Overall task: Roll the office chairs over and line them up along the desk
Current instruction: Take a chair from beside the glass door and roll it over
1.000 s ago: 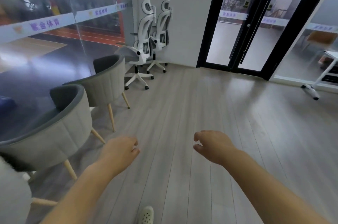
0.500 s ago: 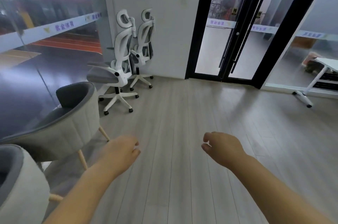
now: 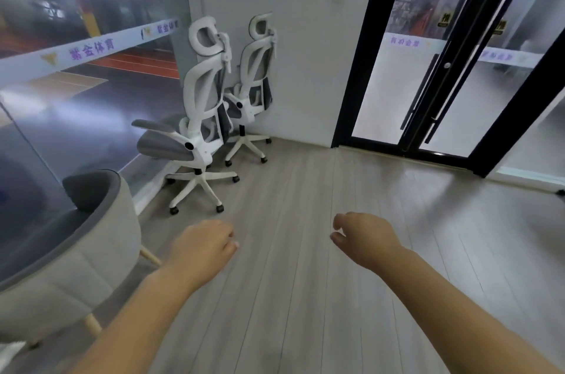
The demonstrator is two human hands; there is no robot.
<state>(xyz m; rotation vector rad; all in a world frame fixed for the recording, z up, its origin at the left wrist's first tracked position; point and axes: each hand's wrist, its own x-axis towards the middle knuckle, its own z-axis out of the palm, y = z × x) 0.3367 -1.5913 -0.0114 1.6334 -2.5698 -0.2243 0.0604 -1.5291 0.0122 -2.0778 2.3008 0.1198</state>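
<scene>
Ahead, office chairs (image 3: pixel 198 92) well apart from empty left grip (image 3: pixel 201 247), right grip (image 3: pixel 363 239).

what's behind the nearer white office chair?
A second white office chair, standing by the white wall. Its seat is mostly covered by the nearer chair and its backrest; its wheeled base shows.

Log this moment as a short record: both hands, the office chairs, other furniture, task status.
left hand: loosely curled, holds nothing
right hand: loosely curled, holds nothing
near office chair: white frame, grey seat, beside the glass wall, untouched
far office chair: white, in the corner behind it, by the white wall
other: grey tub chair at left; black-framed glass doors at right
desk: not in view
status: no chair gripped yet
</scene>
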